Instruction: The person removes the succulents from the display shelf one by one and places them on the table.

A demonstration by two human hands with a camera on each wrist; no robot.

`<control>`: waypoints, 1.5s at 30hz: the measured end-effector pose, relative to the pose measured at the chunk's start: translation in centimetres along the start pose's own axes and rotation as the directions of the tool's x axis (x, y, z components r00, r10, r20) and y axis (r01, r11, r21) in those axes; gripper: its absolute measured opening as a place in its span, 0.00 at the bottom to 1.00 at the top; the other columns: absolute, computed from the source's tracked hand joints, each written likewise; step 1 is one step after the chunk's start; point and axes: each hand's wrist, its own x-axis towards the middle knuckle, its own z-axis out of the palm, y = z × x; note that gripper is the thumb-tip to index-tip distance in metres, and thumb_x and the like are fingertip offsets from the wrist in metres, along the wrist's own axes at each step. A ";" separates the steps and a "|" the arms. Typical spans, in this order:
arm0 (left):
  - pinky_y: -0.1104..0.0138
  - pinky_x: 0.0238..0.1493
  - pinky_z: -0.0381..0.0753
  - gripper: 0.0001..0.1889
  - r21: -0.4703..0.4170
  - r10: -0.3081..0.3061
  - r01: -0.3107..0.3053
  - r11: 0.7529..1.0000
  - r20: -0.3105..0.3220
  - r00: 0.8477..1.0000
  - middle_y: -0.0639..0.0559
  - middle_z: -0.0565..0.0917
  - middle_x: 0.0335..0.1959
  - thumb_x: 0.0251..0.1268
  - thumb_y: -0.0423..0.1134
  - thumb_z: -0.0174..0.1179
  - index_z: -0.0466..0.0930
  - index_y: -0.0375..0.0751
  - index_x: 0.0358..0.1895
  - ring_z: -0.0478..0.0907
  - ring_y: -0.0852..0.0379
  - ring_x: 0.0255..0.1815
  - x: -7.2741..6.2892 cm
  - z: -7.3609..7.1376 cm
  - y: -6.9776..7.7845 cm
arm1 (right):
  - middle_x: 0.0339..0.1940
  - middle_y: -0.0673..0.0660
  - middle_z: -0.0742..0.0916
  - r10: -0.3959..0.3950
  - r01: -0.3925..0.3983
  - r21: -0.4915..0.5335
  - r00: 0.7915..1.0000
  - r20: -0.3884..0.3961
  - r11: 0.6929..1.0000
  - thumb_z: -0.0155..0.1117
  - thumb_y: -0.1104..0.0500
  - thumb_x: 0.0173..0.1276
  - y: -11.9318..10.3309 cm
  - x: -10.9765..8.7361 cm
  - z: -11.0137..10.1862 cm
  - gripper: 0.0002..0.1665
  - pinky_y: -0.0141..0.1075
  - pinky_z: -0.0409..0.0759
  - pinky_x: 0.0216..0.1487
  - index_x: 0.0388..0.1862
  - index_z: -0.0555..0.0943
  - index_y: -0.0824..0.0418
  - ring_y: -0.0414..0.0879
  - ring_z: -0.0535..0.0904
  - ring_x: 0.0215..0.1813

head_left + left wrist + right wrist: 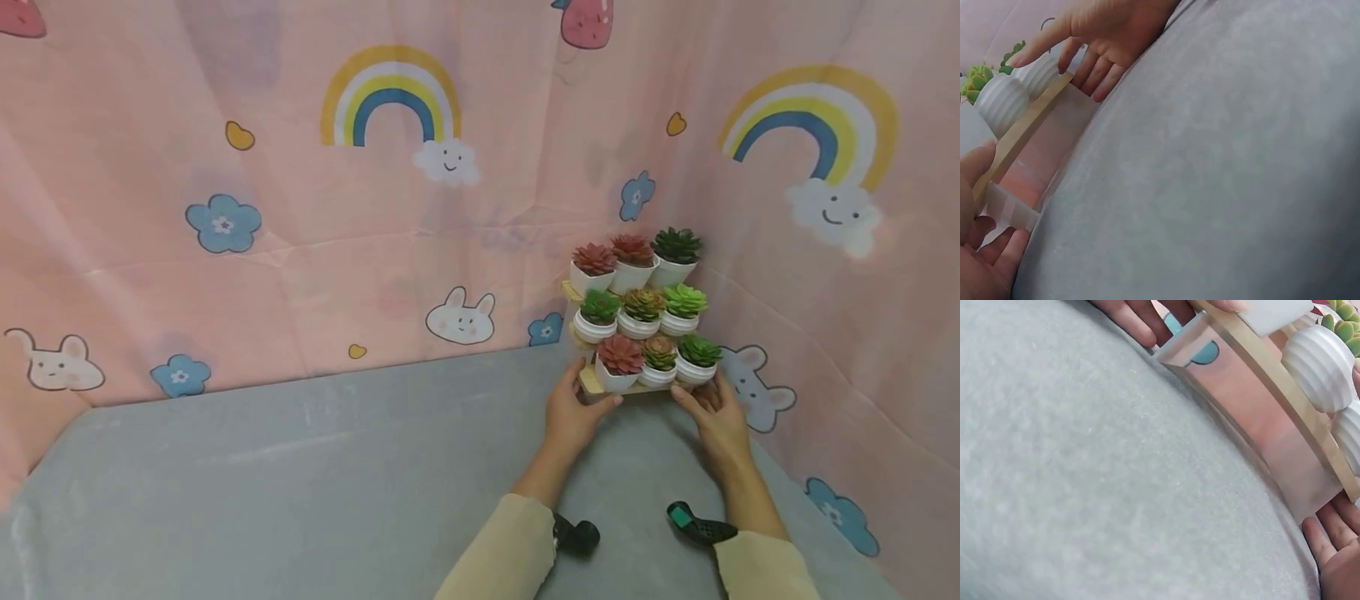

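Note:
A three-tier display stand with wooden shelves and translucent side panels stands at the back right corner. Small potted succulents fill its tiers: red ones on the left, green ones on the right, all in white pots. My left hand grips the stand's lower left end, thumb at the front board and fingers by the side panel. At the lower right end, my right hand holds the stand, its thumb in front and fingers around the side. The stand's back is hidden.
A grey cloth-covered table stretches to the left and front. Pink printed curtains rise behind the table and along its right side, close to the stand. Dark wrist devices sit by both sleeves.

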 end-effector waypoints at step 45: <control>0.69 0.51 0.86 0.37 -0.060 0.019 -0.019 0.998 0.002 1.000 0.39 0.85 0.58 0.51 0.30 0.77 0.73 0.32 0.67 0.84 0.57 0.57 0.2 -1.3 -0.4 | 0.73 0.65 0.72 -0.060 0.064 -0.096 0.997 0.043 0.993 0.73 0.46 0.66 0.6 1.0 -0.2 0.53 0.15 0.70 0.46 0.81 0.57 0.62 0.22 0.67 0.51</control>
